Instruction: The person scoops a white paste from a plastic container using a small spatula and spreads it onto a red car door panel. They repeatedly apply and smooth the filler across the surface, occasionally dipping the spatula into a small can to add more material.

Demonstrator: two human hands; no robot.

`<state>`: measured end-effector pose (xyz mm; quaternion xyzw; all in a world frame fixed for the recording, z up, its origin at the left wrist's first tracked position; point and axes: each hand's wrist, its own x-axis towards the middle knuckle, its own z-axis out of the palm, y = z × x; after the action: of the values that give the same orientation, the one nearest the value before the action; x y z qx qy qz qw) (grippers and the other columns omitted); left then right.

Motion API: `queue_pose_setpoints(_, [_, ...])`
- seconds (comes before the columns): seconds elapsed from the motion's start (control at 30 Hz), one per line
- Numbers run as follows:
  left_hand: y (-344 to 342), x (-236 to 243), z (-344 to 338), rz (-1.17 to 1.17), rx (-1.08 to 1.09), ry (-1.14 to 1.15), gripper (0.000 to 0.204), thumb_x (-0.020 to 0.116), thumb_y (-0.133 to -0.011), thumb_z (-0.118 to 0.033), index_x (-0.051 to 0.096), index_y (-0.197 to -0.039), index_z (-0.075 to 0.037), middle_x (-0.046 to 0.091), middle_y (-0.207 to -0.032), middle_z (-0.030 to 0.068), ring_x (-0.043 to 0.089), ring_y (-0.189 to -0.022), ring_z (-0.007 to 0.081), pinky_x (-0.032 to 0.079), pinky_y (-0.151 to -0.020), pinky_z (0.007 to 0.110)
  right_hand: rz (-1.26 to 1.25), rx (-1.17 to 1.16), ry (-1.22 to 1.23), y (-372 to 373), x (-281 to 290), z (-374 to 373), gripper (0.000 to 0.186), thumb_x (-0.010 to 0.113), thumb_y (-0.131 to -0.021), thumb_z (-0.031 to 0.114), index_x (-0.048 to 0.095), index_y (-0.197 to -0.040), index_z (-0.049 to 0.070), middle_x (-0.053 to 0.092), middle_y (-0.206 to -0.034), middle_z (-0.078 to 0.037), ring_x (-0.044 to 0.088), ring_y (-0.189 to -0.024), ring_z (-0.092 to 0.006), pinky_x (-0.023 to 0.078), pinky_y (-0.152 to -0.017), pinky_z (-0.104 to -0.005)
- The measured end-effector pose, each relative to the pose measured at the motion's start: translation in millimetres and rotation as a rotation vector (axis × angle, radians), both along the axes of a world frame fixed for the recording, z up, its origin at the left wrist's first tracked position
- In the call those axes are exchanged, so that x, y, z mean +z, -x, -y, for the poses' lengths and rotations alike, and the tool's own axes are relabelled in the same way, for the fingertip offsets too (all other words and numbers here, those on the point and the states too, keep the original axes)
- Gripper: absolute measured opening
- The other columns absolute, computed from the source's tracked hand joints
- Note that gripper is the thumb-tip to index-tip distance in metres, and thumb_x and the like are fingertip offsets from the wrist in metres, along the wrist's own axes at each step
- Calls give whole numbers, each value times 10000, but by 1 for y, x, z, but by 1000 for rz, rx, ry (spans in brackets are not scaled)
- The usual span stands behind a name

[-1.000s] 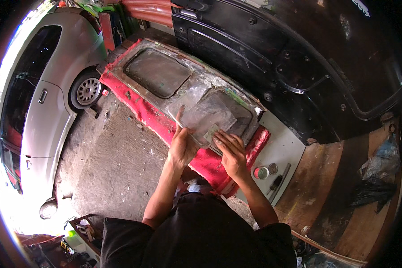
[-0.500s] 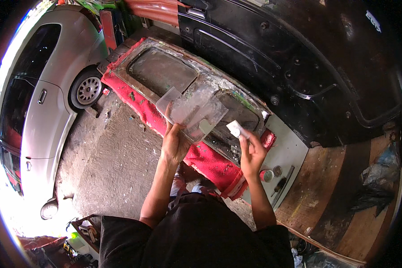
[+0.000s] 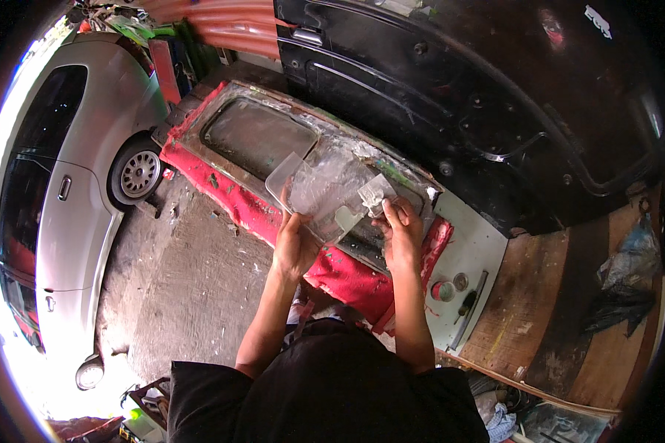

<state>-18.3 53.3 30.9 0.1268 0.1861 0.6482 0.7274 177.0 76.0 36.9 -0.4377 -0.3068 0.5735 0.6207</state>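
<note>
- The left hand is clamped on the near edge of a clear plastic sheet, over the right half of the worn panel.
- The right hand pinches a flat spreader carrying pale paste.
- If the sheet tilts nearward, paste could slide onto the red cloth.
- A too loose pinch could let the spreader fall.
</note>
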Motion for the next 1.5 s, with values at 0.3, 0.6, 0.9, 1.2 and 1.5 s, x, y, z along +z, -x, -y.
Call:
queue_pose_setpoints(0.3, [-1,11,-6,19,-57,7,791,388,-957,11,143,-1613,-360,284,-1622,181,416,-1422,443,495,-1051,622,1192,-85,-843,-23,24,-6,229,769,-749,-123,688,-926,-3,752,-1131,-97,672,-1009,-257,556,-832,-338])
queue_pose_setpoints(0.6, [4,5,-17,239,-144,31,793,358,-914,75,230,-1596,-308,304,-1602,204,442,-1409,421,479,-1077,620,1353,78,-1054,-39,16,-5,139,708,-832,-9,692,-966,27,727,-1187,-55,677,-1078,-244,506,-903,-401])
queue_pose_setpoints(0.9, [10,-5,-24,296,-162,103,772,355,-926,56,227,-1595,-309,354,-1572,233,441,-1408,427,463,-1086,632,1441,89,-1039,-54,21,11,135,718,-818,-33,697,-948,-4,726,-1182,-63,670,-1040,-252,538,-866,-388])
queue_pose_setpoints(1.2, [12,15,-23,77,-104,0,778,368,-950,0,175,-1593,-394,317,-1604,204,425,-1410,464,448,-1032,724,830,-148,-578,-62,13,15,147,731,-853,-73,679,-968,4,719,-983,-90,668,-894,-180,561,-773,-332])
queue_pose_setpoints(1.5, [-1,21,-22,16,-119,-25,764,367,-966,-23,165,-1590,-415,300,-1617,190,437,-1399,464,463,-1034,702,-124,-115,-16,-8,-7,-7,72,715,-951,94,657,-944,53,707,-920,-34,680,-821,-131,625,-636,-323])
